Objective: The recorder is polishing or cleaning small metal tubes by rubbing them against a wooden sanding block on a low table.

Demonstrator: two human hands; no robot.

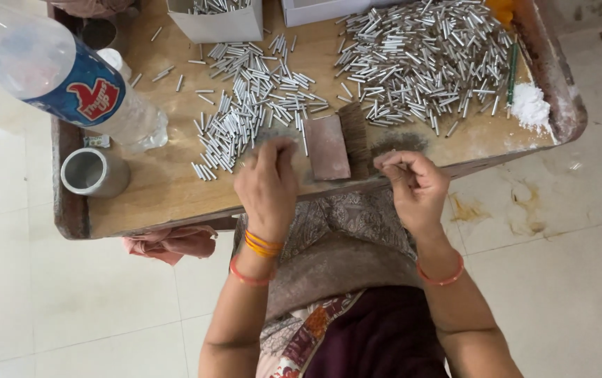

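- Our left hand (267, 183) is at the near bench edge, fingers curled down onto the bench just beside the brown block; can't tell if they pinch anything. Right hand (413, 183) is just past the brush, thumb & fingertips pinched together; whatever they hold is too small to tell.
- Bench (168, 189): wooden, w/ raised rim, dusty in front of us.
- Plastic bottle (63, 77), clear w/ blue label, close to the camera at far left, blurred.
- Big heap of small metal tubes (423, 59) at far right; a 2nd, looser spread (252, 112) runs from mid bench down towards our left hand.
- White box (218, 24) w/ more tubes at the far edge.
- Metal cup (94, 171) lying on its side, near left.
- Brown block (327, 147) & dark brush (354, 140) touching, between the hands.
- White powder pile (529, 106) by the right rim.
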